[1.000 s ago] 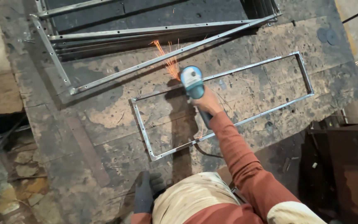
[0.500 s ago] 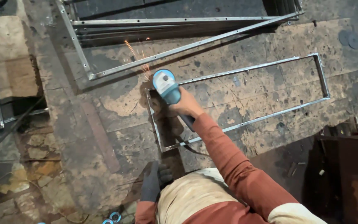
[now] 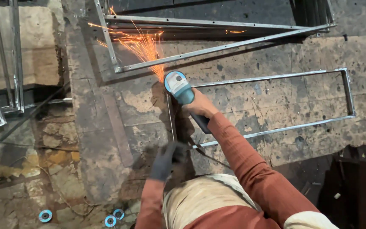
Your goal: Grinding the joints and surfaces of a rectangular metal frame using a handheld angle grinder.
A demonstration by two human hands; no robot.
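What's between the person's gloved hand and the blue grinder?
In the head view, the short end bar of the rectangular metal frame runs from the gloved left hand up to the blue angle grinder, which the right hand holds, on the worn workbench.

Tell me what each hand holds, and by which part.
The right hand grips the blue angle grinder by its rear body. The gloved left hand presses on the near corner of the rectangular metal frame.
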